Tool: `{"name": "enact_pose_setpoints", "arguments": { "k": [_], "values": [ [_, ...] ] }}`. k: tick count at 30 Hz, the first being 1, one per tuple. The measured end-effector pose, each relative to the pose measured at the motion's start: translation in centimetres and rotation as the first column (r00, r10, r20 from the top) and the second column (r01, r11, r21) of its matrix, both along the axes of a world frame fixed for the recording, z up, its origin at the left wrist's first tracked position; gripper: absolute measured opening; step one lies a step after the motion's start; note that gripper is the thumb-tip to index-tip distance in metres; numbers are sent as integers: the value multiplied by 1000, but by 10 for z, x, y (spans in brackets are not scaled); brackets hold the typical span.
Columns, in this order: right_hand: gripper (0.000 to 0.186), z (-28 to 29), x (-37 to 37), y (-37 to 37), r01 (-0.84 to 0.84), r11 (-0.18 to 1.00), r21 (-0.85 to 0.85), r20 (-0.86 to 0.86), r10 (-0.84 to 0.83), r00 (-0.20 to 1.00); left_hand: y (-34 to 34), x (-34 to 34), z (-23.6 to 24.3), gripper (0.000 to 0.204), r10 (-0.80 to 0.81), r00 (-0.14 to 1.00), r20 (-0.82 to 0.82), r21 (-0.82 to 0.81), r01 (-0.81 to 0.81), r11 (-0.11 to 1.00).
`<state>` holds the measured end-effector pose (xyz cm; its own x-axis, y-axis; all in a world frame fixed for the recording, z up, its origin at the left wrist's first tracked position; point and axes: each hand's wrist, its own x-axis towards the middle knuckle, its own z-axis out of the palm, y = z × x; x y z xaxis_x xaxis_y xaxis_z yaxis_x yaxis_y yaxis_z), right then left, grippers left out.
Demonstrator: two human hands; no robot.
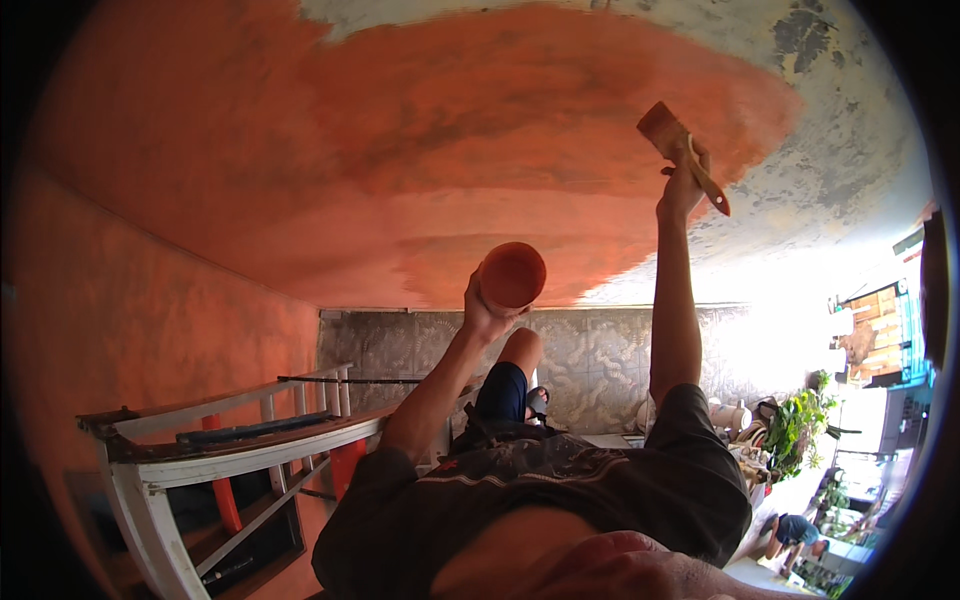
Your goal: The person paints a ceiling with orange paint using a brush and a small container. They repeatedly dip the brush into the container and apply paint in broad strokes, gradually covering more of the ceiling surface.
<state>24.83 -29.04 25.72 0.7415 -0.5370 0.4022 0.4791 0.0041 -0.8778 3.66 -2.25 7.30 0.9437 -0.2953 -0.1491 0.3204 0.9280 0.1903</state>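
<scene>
My left hand (488, 316) is wrapped round a round paint pot (513, 276), held in front of my body with its mouth facing up. The inside of the pot is orange. Raised out to the right, my right hand (682, 182) grips a flat paintbrush (661, 127) by its pale wooden handle. The bristles are stained orange and point up and left, close to the wall (480, 110); whether they touch it I cannot tell. Most of this wall is covered in streaky orange paint. Towards the right and top its surface (820, 150) is still grey-white and patchy.
A pale frame like a ladder or stand (240, 450) stands at my left, against the orange side wall (150, 290). Patterned tiles (600, 350) run below the painted area. Leafy plants (797, 430) are at the right, with another person (790, 532) bent over farther off.
</scene>
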Motion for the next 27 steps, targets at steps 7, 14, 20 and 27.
{"name": "enact_pose_setpoints", "arguments": {
  "k": [7, 14, 20, 27],
  "values": [
    [22, 3, 5, 89, -250, 968, -22, 162, 250, 955, 8, 2, 21, 64, 180, 976, -125, 24, -179, 984],
    [23, 80, 25, 143, -300, 940, -164, 404, 341, 849, 28, 6, 28, 66, 312, 941, -129, -54, -321, 946],
    [25, 88, 31, 172, -194, 973, -122, 451, 228, 863, 45, 10, 27, 68, 394, 891, -223, 21, -400, 916],
    [30, 27, 51, 170, -67, 980, -185, 341, 128, 931, 45, 12, 35, 65, 413, 865, -285, 93, -404, 910]
  ]
}}
